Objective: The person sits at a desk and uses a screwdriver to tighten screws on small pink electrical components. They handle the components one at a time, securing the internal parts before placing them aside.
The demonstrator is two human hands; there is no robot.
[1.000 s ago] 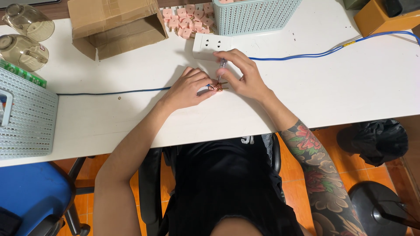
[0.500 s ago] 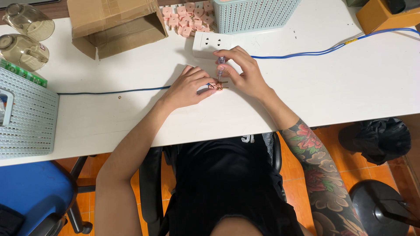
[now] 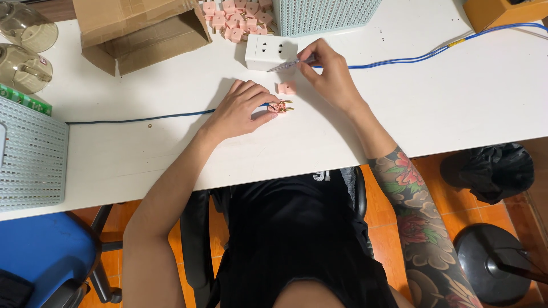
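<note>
My left hand (image 3: 238, 109) rests on the white table (image 3: 399, 114) and pinches the end of a dark blue cable (image 3: 142, 118), where a small pink plug base with brass pins (image 3: 281, 106) sticks out past the fingers. My right hand (image 3: 328, 74) is raised further back and grips a thin screwdriver (image 3: 288, 64), its tip pointing left over a white socket block (image 3: 271, 52). A loose pink plug cover (image 3: 286, 88) lies between the two hands.
A pile of pink plug parts (image 3: 234, 17) lies at the back beside a mint basket (image 3: 325, 14). An open cardboard box (image 3: 142, 28) sits back left. Another mint basket (image 3: 28, 154) and two glass jars (image 3: 25, 48) stand at the left. A lighter blue cable (image 3: 434, 52) runs right.
My right hand has lifted away from the plug and moved back toward the socket block with the screwdriver. The pink cover now lies loose on the table. My left hand stays on the plug.
</note>
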